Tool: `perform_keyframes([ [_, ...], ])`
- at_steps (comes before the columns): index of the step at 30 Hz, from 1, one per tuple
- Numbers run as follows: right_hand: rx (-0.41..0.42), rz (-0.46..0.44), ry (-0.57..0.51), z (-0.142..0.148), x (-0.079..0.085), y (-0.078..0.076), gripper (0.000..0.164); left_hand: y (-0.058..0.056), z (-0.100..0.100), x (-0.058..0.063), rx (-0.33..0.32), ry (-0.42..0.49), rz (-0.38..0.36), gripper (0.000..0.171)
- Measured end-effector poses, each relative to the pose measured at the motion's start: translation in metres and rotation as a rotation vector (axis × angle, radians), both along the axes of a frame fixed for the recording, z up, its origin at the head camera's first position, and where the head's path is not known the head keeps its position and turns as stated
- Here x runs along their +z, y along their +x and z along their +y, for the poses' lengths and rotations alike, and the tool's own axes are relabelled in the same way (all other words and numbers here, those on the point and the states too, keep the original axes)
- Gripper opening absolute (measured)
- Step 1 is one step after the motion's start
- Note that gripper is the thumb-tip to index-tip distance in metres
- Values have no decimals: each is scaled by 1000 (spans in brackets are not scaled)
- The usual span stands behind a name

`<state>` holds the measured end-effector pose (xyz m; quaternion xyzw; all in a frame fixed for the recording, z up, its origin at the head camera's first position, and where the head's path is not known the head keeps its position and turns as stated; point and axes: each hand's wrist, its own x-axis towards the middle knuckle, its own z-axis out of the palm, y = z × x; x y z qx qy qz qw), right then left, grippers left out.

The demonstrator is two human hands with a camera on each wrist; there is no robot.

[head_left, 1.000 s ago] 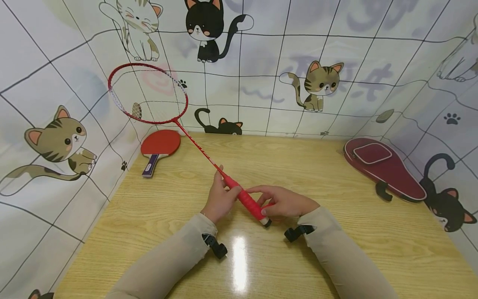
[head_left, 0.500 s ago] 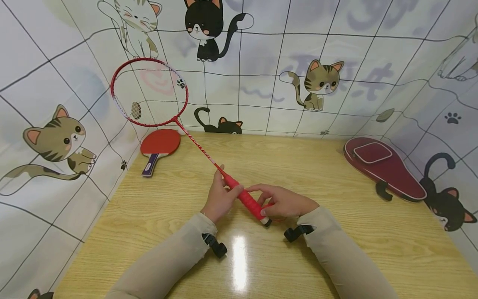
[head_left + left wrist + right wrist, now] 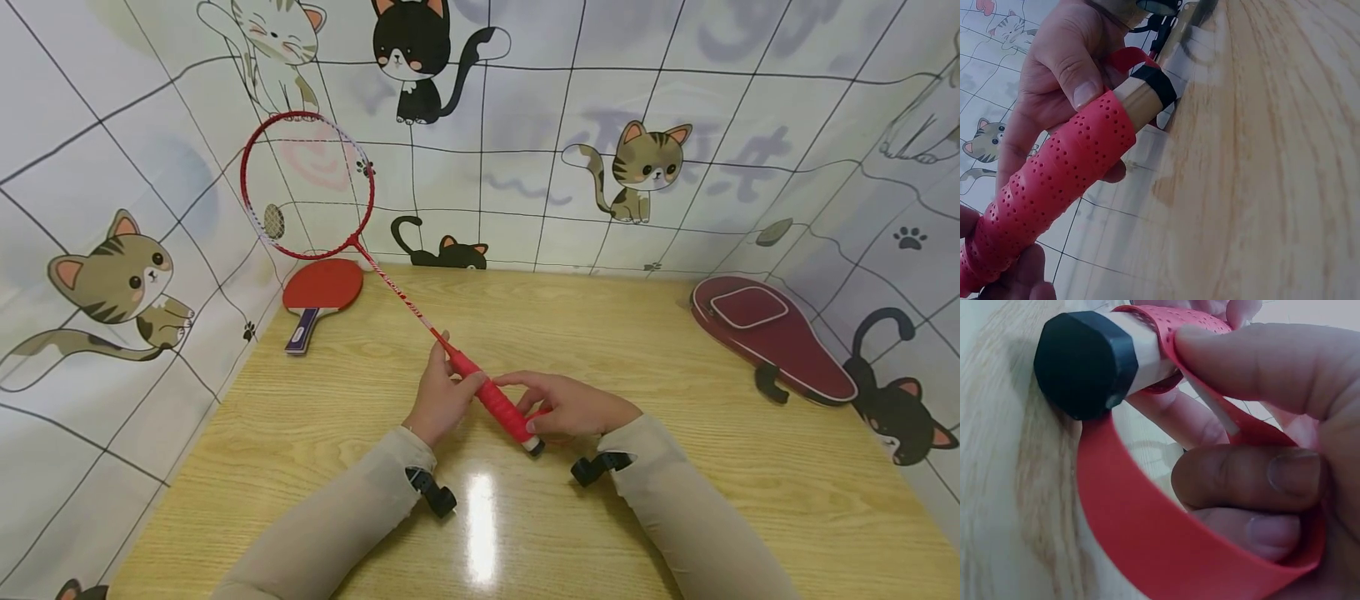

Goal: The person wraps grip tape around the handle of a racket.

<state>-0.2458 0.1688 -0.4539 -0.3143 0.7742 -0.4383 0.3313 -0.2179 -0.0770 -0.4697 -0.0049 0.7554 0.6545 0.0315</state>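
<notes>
A red badminton racket (image 3: 406,301) points up to the far left, its head raised before the wall. My left hand (image 3: 437,402) holds the upper handle between thumb and fingers. Red perforated grip tape (image 3: 1063,156) winds round the handle, leaving a strip of pale wood (image 3: 1138,102) bare beside the black butt end (image 3: 1082,365). The thumb of my right hand (image 3: 576,406) presses the tape against the handle near that end. The tape's loose length (image 3: 1147,544) passes through my curled right fingers and hangs in a loop below the butt.
A red table tennis bat (image 3: 324,286) lies at the table's back left. On the right lies a dark red racket-shaped case (image 3: 780,337) with a black strap end. A cat-patterned sheet (image 3: 525,183) hangs around the wooden table (image 3: 600,333).
The racket has rolled about its shaft: its head now looks narrower and rounder, its left edge shifted right and its top higher. Both hands stay in nearly the same place on the handle.
</notes>
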Motion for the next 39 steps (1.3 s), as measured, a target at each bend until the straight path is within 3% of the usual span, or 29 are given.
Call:
perform_keyframes([
  [6, -26, -6, 12, -1, 1, 2, 78, 2, 1, 1, 11, -13, -12, 96],
  [19, 20, -8, -11, 0, -1, -1, 79, 0, 2, 1, 13, 27, 0, 93],
  [29, -27, -4, 26, -2, 0, 1, 80, 2, 1, 0, -1, 20, -11, 96],
  [39, 17, 4, 45, -2, 0, 0, 81, 0, 1, 0, 7, 44, -31, 92],
])
